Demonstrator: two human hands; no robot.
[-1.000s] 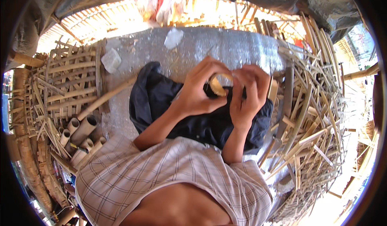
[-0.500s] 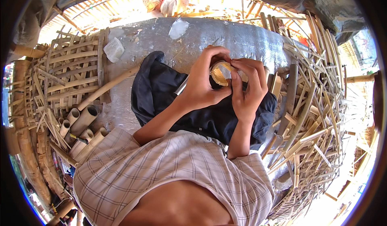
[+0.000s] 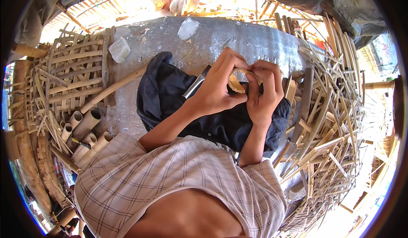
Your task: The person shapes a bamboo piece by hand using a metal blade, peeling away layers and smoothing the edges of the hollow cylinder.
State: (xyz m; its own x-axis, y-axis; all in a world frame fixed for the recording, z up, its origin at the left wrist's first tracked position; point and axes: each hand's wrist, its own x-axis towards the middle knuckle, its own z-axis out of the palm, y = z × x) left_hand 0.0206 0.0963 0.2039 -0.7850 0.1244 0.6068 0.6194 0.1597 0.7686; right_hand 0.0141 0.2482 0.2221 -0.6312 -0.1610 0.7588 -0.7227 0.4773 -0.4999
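Observation:
In front of my lap, both hands hold a short, round, hollow piece [image 3: 234,84] with a yellowish inner wall. It looks like bamboo, though the fingers hide most of it. My left hand [image 3: 219,87] curls round its left side, the thumb under the near rim. On the right side, my right hand [image 3: 264,89] grips it with bent fingers and thumb, the fingertips of both hands meeting at the far rim. Beside my left wrist a flat, silvery strip [image 3: 195,86] with a dark end lies on the black cloth [image 3: 163,89] across my legs; part of it is under the hand.
Several cut bamboo tubes [image 3: 89,122] stand at the left, below a woven bamboo panel [image 3: 76,72] and a bamboo pole [image 3: 112,90]. Split bamboo strips [image 3: 327,127] pile up at the right. On the grey ground sheet [image 3: 153,34] lies a whitish block [image 3: 119,50].
The hollow piece has shifted slightly right and turned, and my fingers have closed further over its far rim. More of the silvery strip and its dark end shows beside my left hand.

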